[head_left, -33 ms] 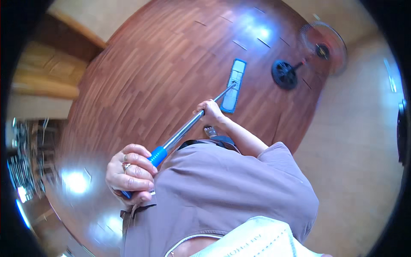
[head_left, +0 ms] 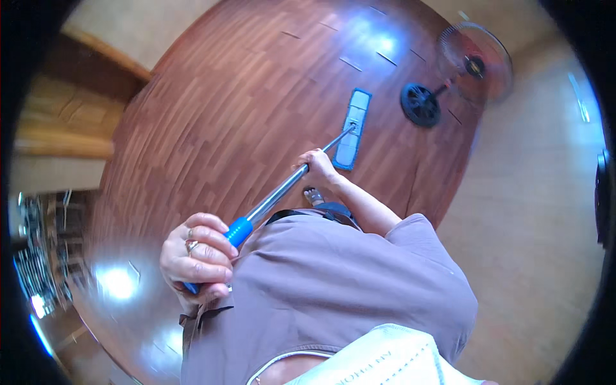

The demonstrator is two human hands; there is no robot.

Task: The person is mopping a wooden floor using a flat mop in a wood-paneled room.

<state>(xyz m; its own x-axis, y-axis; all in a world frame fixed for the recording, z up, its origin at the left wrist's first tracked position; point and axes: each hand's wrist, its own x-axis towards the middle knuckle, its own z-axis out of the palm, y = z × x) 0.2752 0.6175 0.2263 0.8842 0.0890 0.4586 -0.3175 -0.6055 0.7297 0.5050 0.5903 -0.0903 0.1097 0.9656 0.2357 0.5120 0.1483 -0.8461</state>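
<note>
A flat mop [head_left: 346, 149] lies on the wood floor ahead of me, its long pad pale on top with a blue fringe. From its middle a metal pole slants back toward my lower left. My left hand [head_left: 200, 253], with rings on its fingers, is wrapped round the blue grip [head_left: 239, 231] at the pole's near end. Farther along, my right hand [head_left: 317, 167] is closed round the metal part of the pole. Below that hand one foot in a sandal [head_left: 313, 196] shows on the floor.
A standing fan [head_left: 473, 66] with a round black base [head_left: 420, 104] stands at the far right, near a pale wall [head_left: 520, 212]. Wooden furniture [head_left: 70, 119] is at the far left. Blurred racks [head_left: 61, 231] stand below it. Bright reflections lie on the floor.
The fan and floor seams have shifted slightly left and up in view. Against the floor, the mop pad sits a little farther right. Both hands keep their hold on the pole.
</note>
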